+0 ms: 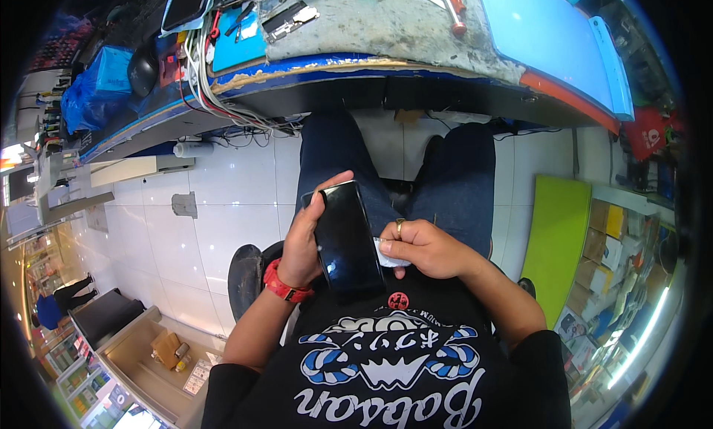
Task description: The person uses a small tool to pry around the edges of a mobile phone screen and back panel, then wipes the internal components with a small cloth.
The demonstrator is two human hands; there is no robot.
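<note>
A black smartphone (349,243) with a dark, glossy screen is held tilted above my lap. My left hand (298,240) is closed around its left side, thumb along the edge and fingers behind; a red watch strap circles that wrist. At the phone's right edge, my right hand (427,247) pinches a small whitish piece (388,256), which looks soft and crumpled; most of it is hidden by the fingers, so its kind is unclear. A ring sits on one finger of this hand.
Ahead stands a worn workbench (356,43) with a chipped front edge. On it are a blue mat (239,43), a screwdriver (454,13), a light-blue panel (553,47) and loose white cables (199,76) hanging over the edge. A green panel (555,243) stands at right.
</note>
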